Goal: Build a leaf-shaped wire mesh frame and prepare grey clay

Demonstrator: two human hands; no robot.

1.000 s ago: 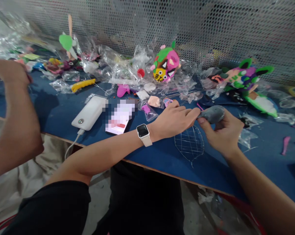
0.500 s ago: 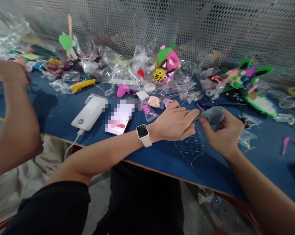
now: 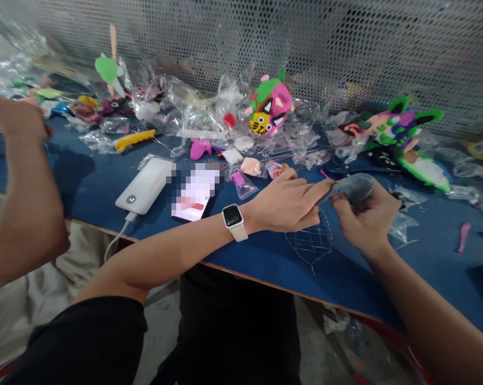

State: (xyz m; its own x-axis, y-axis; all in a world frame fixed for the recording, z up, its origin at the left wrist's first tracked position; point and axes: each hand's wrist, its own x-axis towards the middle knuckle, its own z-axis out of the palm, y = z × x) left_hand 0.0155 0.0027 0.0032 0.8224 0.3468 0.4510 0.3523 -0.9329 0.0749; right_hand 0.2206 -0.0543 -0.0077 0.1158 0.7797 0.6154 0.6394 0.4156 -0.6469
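A lump of dark grey modelling clay is in my right hand, gripped between thumb and fingers. The clay narrows to a thin end on its left, where my left hand meets it with the fingers closed; the fingertips are partly hidden. A leaf-shaped wire frame with crossing wires lies on the table just below my left hand, its upper end hidden by the fingers. My left wrist wears a white watch.
On the blue table lie a phone, a white power bank with a cable and small bagged clay pieces. Behind stand a painted cat-face ball and plastic wrappers against a mesh panel. Another person's arm rests at left.
My right hand has drawn the clay slightly to the right, and more of its thin end shows beside my left fingers. The left index finger reaches a little further right.
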